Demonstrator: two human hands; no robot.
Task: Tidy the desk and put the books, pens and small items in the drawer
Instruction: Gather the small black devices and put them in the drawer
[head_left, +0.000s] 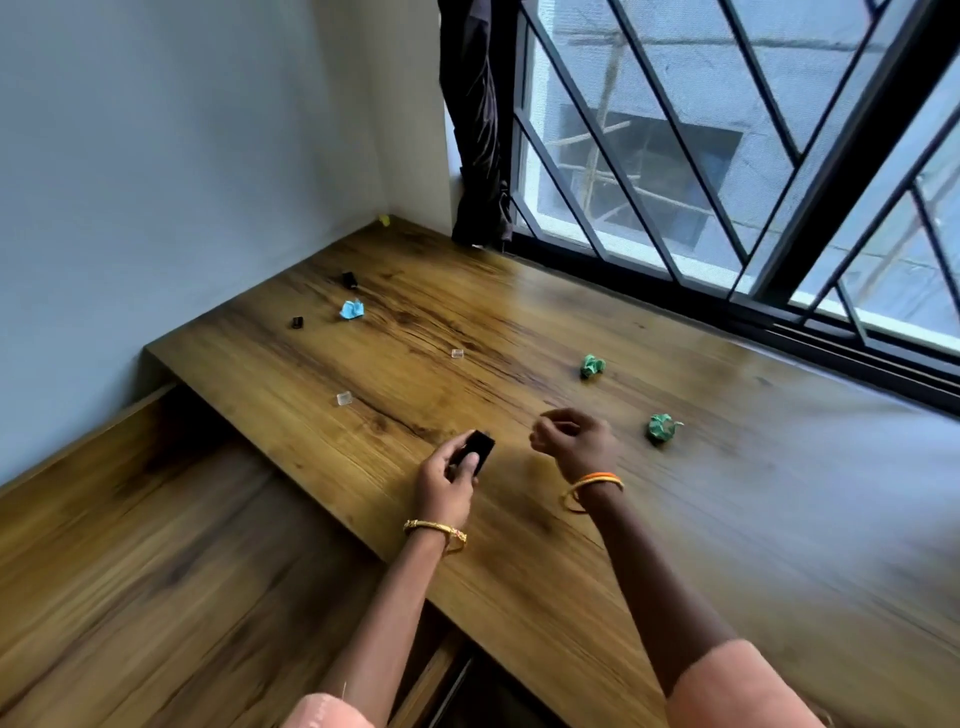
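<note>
Desk (519, 322) of wood, left hand (447, 480) pinching black box (478, 448), right hand (571, 441) curled closed, no readable writing

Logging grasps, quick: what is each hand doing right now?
Left hand: closed on a small black item.
Right hand: loosely curled; contents cannot be told.

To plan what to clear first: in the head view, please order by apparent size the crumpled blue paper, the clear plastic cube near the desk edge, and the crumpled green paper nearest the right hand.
1. Crumpled green paper
2. Crumpled blue paper, though it lies farther away, so unsure
3. Clear plastic cube
</note>
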